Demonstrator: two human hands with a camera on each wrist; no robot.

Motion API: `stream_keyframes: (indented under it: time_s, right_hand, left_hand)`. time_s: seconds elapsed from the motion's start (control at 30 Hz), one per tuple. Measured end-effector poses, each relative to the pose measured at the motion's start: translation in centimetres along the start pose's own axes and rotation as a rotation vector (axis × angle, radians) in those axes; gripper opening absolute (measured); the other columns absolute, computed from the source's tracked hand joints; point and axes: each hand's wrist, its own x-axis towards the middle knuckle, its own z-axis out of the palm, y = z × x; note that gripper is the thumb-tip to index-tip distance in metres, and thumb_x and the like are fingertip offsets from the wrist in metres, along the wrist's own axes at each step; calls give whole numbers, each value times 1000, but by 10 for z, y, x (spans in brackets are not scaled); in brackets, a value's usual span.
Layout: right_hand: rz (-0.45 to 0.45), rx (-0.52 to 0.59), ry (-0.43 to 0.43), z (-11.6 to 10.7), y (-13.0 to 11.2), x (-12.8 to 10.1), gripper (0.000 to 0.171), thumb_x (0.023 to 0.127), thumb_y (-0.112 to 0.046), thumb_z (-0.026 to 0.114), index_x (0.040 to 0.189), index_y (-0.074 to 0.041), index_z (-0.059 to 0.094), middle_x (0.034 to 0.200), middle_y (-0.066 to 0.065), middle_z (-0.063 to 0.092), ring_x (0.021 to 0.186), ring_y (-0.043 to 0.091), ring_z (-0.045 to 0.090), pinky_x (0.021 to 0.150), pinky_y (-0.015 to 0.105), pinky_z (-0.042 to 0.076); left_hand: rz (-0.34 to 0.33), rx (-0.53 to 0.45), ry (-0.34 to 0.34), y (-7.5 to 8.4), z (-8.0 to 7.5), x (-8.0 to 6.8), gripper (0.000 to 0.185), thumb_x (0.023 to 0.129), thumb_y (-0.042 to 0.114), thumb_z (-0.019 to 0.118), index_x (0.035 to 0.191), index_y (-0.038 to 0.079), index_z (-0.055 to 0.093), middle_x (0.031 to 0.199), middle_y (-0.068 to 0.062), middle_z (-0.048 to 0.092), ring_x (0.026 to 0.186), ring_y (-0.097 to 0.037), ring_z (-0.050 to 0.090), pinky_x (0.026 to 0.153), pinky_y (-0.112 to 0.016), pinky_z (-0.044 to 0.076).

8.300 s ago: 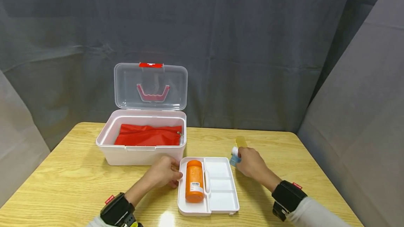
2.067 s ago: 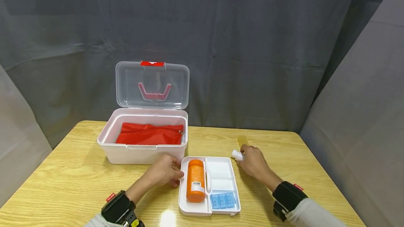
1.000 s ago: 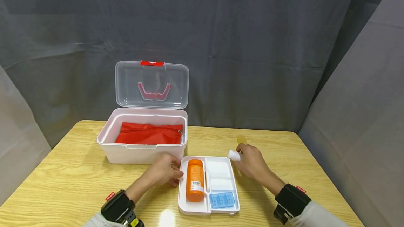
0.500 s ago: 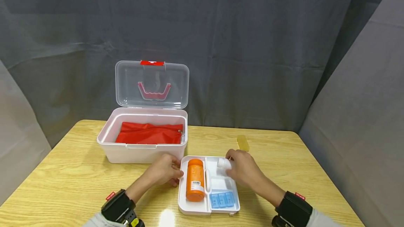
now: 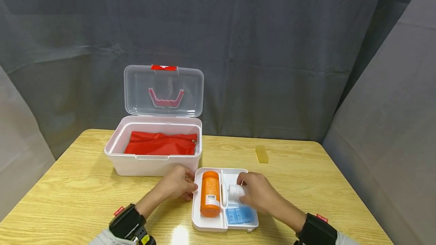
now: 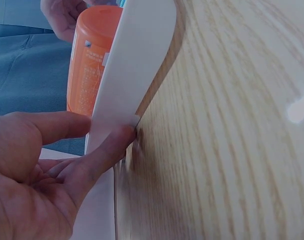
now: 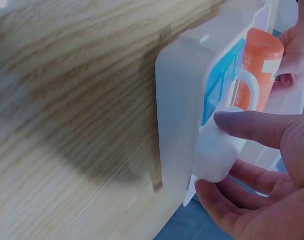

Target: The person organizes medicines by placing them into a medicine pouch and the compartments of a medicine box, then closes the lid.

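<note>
My right hand [image 5: 260, 194] holds a small white bottle [image 5: 235, 193] with thumb and fingers, low over the right side of a white divided tray [image 5: 195, 220]. In the right wrist view, the bottle [image 7: 215, 150] lies on its side between them, close to a blue pill organizer [image 7: 224, 77]. That organizer sits in the tray's front right compartment. An orange pill bottle [image 5: 210, 194] lies in the long left compartment, beside the tray's loop handle [image 5: 223, 195]. At the left edge my left hand [image 5: 177, 184] grips the tray's wall [image 6: 134, 55], thumb at the rim and a finger against the outside.
A white first-aid box [image 5: 153, 165] stands behind the left hand, its clear lid [image 5: 163, 82] raised. Inside lies a red zip pouch [image 5: 160, 143]. A flat yellow piece [image 5: 262, 154] lies on the wooden table [image 5: 296, 173] behind the right hand.
Earlier, the blue pill organizer went into the tray and my right hand took the white bottle. It has since carried the bottle leftward and nearer over the tray. My left hand stays put.
</note>
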Motion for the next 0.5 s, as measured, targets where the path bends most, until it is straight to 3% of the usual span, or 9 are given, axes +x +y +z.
stream_keyframes:
  time_s: [0.17,0.5]
  right_hand:
    - [8,15,-53,2,1,0,29,67,-3,87,88,-11,67,81,-1,62,76,15,54,69,34,49]
    - [-43,6,-60,2,0,-2,28,65,-1,83,88,-9,71,85,3,67,80,17,59,71,36,53]
  left_hand:
    - [5,-1,-4,0,0,0,20,87,-1,74,103,-10,66,79,-12,72,60,-20,70,58,-34,62]
    - [0,-10,-1,1,-1,-2,20,87,-1,74,104,-10,66,80,-13,72,60,-21,70,58,-35,62]
